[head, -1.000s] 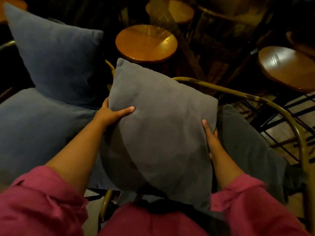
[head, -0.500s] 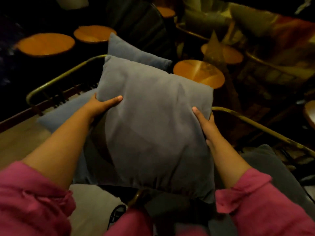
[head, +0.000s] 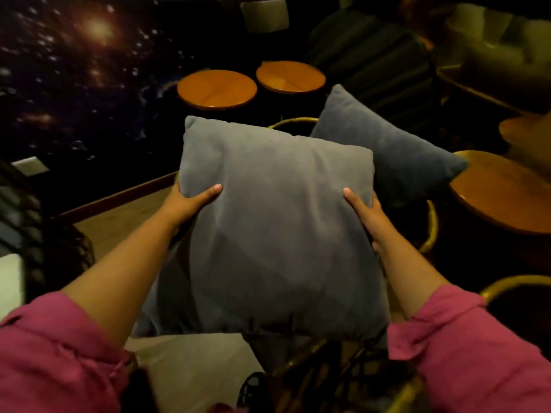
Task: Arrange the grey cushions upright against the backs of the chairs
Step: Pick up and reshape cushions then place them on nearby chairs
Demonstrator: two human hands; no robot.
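Two hands hold one square grey cushion by its side edges, in the air in front of the person. The left hand clasps the left edge, thumb flat across the soft, suede-like front and fingers hidden behind; the right hand grips the right edge the same way. The cushion is plump, its corners pointed, its fabric matte with faint creases near the bottom seam. Just behind its upper right corner, a second grey cushion of the same cloth stands tilted on one corner against a curved, brass-coloured metal chair frame. Round tabletops of glossy orange-brown wood lie beyond. Loose pink sleeves of a woven fabric cover both upper arms.
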